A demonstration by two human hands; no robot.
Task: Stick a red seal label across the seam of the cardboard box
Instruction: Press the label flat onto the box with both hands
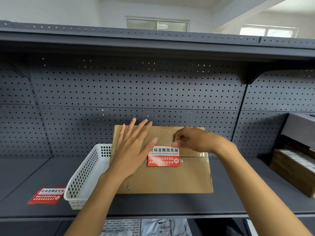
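At the bottom of the frame, bagged parcels point(166, 226) lie on a lower shelf. Above them, on the dark shelf point(153, 204), a stack of red labels point(46, 195) sits at lower left beside a white basket point(85, 176) (its right end touches the box). The cardboard box point(163, 178) lies flat at centre. A red seal label point(164, 156) sits across its seam point(194, 156). The left hand point(132, 150) rests open and flat on the box, fingers spread, holding nothing. The right hand point(190, 139) is curled, its fingertips pinching the label's upper right corner. More boxes point(293, 167) stand at right; the pegboard point(136, 89) fills the back.
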